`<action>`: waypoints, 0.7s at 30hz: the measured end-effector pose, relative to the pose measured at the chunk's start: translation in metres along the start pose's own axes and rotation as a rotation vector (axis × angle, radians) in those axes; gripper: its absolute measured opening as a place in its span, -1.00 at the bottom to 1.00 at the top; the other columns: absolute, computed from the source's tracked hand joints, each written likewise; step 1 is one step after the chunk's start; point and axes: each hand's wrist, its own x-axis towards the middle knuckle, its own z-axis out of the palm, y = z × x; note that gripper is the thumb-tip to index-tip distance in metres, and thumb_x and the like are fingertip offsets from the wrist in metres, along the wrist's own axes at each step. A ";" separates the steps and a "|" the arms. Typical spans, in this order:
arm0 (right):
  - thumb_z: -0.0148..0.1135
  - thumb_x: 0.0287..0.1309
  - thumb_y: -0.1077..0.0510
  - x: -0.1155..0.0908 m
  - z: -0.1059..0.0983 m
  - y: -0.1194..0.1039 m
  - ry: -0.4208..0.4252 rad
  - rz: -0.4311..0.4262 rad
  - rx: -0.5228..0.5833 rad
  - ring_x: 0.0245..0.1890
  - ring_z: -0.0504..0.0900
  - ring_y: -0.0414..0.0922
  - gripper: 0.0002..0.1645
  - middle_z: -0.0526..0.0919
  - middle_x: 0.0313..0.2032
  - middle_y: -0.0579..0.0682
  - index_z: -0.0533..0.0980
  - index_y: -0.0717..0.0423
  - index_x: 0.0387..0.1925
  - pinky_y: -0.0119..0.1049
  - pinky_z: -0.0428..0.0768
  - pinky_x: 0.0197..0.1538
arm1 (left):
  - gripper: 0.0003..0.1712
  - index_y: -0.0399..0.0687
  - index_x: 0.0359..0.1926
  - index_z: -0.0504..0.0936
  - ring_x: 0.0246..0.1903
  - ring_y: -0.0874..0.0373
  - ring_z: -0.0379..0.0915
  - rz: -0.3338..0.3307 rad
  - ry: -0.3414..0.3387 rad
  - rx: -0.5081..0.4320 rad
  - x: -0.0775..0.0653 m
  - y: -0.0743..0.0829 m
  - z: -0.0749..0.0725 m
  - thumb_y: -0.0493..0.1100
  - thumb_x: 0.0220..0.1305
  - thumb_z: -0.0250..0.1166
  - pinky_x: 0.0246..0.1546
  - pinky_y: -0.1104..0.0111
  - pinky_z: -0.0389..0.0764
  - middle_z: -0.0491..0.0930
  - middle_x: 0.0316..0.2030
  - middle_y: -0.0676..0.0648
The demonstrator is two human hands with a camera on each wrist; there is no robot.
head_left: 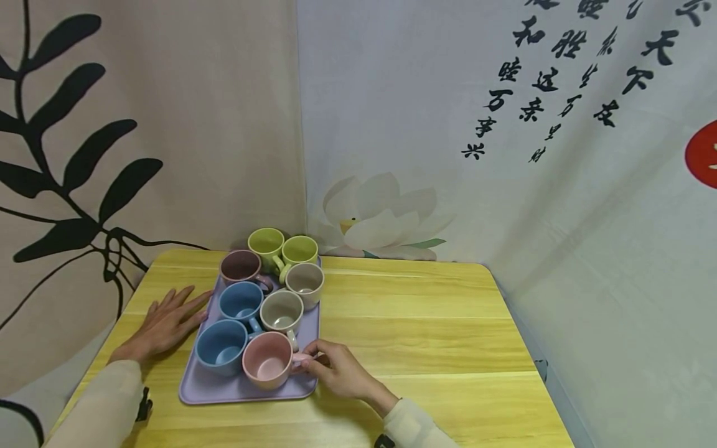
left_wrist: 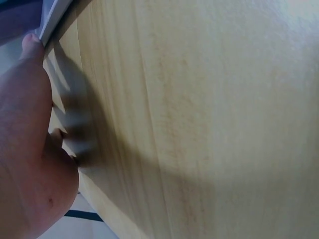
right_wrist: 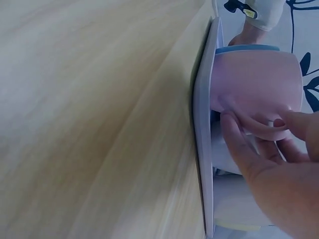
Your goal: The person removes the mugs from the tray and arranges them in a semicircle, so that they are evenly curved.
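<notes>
A pink mug [head_left: 267, 367] stands at the near right corner of a lilac tray [head_left: 252, 394]. My right hand [head_left: 347, 373] pinches its handle with thumb and fingers; the right wrist view shows this grip on the pink mug [right_wrist: 256, 82] up close. On the tray's left side, my left hand [head_left: 168, 323] is spread over the table with straight fingers, the thumb near or against the tray edge. Beside the pink mug are two blue mugs [head_left: 221, 348]. Two beige mugs [head_left: 281, 311] stand behind it, with a mauve mug [head_left: 239, 267] and two green mugs [head_left: 266, 242] farther back.
The tray lies on the left part of a yellow wood-grain table [head_left: 426, 336]. A light curtain with printed lettering [head_left: 392, 124] and dark leaf shapes hangs right behind the table. The mugs stand close together, some handles against neighbouring mugs.
</notes>
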 end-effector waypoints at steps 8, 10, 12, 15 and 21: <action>0.21 0.74 0.10 -0.007 -0.001 0.000 -0.020 -0.023 -0.025 0.05 0.93 0.04 -0.76 0.88 0.06 0.22 0.67 0.20 0.06 -0.49 0.77 0.11 | -0.15 0.12 0.81 0.20 0.67 -0.84 -0.32 0.009 -0.004 -0.006 0.001 -0.002 0.000 0.36 0.75 0.07 0.53 -0.77 -0.33 -0.07 0.74 -0.61; 0.20 0.74 0.12 -0.009 -0.001 0.000 -0.021 -0.044 -0.024 0.05 0.93 0.10 -0.75 0.87 0.05 0.26 0.67 0.23 0.06 -0.50 0.77 0.11 | -0.15 0.13 0.81 0.20 0.67 -0.84 -0.32 0.008 -0.005 -0.008 0.001 -0.002 0.000 0.36 0.75 0.07 0.53 -0.77 -0.33 -0.07 0.74 -0.61; 0.19 0.75 0.14 -0.012 -0.002 -0.001 -0.021 -0.061 -0.017 0.03 0.94 0.16 -0.75 0.87 0.04 0.29 0.66 0.26 0.06 -0.49 0.78 0.10 | -0.15 0.14 0.81 0.20 0.67 -0.84 -0.32 0.006 -0.007 -0.007 0.001 -0.002 0.001 0.37 0.75 0.07 0.53 -0.77 -0.34 -0.08 0.74 -0.61; 0.17 0.75 0.16 -0.019 -0.005 0.000 -0.018 -0.077 0.002 0.04 0.94 0.21 -0.74 0.87 0.03 0.32 0.65 0.29 0.08 -0.45 0.81 0.12 | -0.16 0.14 0.80 0.22 0.67 -0.84 -0.30 0.001 -0.007 0.001 0.000 -0.001 0.001 0.36 0.75 0.08 0.52 -0.77 -0.31 -0.06 0.74 -0.61; 0.21 0.73 0.13 -0.035 -0.015 -0.001 0.023 -0.054 0.007 -0.04 0.94 0.16 -0.75 0.88 0.00 0.28 0.67 0.23 0.08 -0.31 0.87 0.08 | -0.16 0.11 0.79 0.25 0.66 -0.85 -0.29 -0.003 -0.008 0.007 0.000 0.001 -0.001 0.36 0.74 0.09 0.52 -0.77 -0.30 -0.05 0.73 -0.62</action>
